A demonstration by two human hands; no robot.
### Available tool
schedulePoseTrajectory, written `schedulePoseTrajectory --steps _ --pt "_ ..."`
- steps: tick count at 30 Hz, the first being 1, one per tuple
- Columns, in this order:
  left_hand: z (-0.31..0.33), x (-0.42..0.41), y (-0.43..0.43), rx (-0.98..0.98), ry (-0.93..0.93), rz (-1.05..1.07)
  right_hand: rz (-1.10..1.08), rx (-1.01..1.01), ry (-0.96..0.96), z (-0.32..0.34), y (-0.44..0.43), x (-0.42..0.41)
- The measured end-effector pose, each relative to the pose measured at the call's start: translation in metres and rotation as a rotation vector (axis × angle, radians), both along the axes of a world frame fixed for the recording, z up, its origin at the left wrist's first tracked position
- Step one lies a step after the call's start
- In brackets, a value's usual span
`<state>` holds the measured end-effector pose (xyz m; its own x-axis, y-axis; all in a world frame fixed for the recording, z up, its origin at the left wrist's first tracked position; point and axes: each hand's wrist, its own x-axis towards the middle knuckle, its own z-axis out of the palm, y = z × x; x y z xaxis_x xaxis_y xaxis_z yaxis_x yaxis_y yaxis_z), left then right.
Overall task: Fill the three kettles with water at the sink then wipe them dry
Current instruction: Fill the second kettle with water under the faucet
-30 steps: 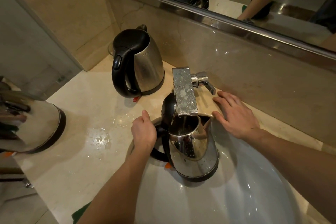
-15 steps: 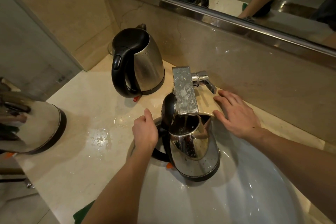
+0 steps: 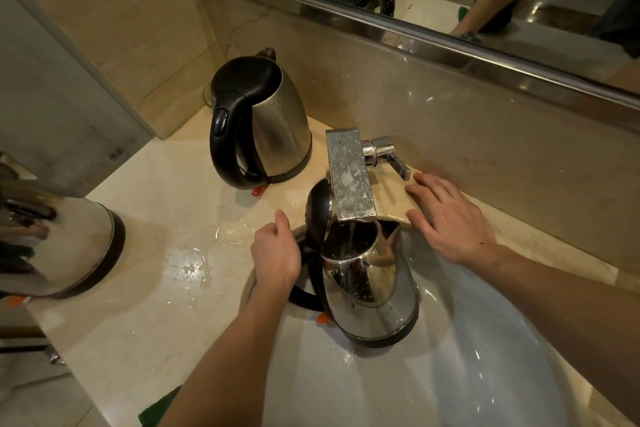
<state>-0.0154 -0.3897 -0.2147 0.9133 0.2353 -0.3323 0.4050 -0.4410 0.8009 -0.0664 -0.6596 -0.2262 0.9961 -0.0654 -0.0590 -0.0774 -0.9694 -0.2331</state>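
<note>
Both hands are in full view. The left hand point(image 3: 277, 253) curls round the black handle of the open kettle point(image 3: 370, 291), thumb raised, and hides most of the grip. The right hand point(image 3: 453, 222) lies flat with fingers spread, holding nothing, on the worktop point(image 3: 156, 288) near the lever of the tap point(image 3: 349, 177). This kettle stands tilted in the sink point(image 3: 450, 374) under a thin stream. A second kettle point(image 3: 263, 128) stands lidded behind; marks on its body are too faint to read. A third kettle point(image 3: 59, 239) is cut off at the left edge.
</note>
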Motion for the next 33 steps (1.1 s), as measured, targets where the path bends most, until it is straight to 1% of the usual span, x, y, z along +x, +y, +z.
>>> schedulePoseTrajectory --steps 33 --pt "0.0019 -0.0013 -0.0008 0.037 -0.004 -0.031 0.003 -0.015 -0.004 -0.0025 -0.001 -0.0002"
